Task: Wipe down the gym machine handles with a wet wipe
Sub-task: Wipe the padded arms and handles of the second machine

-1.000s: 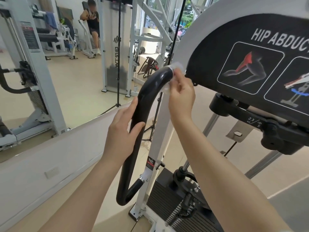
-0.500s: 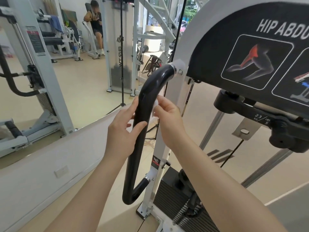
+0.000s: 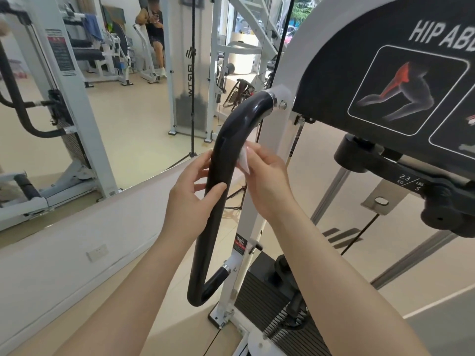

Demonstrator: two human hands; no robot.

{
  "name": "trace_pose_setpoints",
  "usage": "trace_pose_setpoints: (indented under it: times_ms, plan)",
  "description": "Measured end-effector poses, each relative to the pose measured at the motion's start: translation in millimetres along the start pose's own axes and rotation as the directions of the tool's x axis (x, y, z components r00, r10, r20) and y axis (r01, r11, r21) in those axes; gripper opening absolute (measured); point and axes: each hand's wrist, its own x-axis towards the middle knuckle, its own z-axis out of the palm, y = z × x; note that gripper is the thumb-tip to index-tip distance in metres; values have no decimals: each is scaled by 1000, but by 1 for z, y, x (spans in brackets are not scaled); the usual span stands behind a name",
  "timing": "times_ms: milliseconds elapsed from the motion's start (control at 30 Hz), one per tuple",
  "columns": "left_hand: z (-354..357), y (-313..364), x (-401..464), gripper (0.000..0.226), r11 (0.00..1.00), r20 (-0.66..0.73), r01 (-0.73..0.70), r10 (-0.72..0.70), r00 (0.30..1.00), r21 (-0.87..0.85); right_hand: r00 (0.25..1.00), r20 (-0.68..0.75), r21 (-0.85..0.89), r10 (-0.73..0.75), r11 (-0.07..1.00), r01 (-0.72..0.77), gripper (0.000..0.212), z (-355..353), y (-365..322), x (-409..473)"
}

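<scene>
A curved black handle (image 3: pixel 239 116) runs from a white bracket at the top down to a U-bend near the floor, fixed to the white upright of a hip abduction machine (image 3: pixel 270 140). My left hand (image 3: pixel 191 194) holds the handle's middle from the left, thumb across its front and fingers behind it. My right hand (image 3: pixel 267 178) pinches a small white wet wipe (image 3: pixel 244 158) against the handle's right side, just above my left thumb.
The machine's black instruction panel (image 3: pixel 385 80) and a black lever with a weight label (image 3: pixel 401 173) fill the right. A wall mirror (image 3: pixel 115 119) on the left reflects other white gym machines and a seated person. The ribbed black footplate (image 3: pixel 270 299) lies below.
My right hand has slid the wipe down from the handle's top bracket to its middle. My left hand has kept its grip at about the same spot.
</scene>
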Motion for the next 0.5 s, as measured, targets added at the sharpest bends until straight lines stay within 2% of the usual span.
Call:
trace_pose_setpoints:
  times_ms: [100,200,333,433,500]
  plan:
    - [1,0,-3,49,999,3,29,-29,1000,-38,1000,26,100,-10,995,8,27,5,10,-5]
    - [0,-2,-7,48,997,9,52,-52,999,-64,989,132,59,65,996,-74,26,11,31,-22]
    - [-2,-5,-8,40,988,45,106,-102,994,-112,998,-9,62,58,996,-57,19,3,2,-6]
    - [-1,-8,-9,41,980,68,136,-127,990,-147,999,41,135,12,991,-18,24,7,1,-7]
    - [2,-11,-11,43,979,47,136,-130,990,-150,998,51,74,22,997,-26,23,12,19,-17]
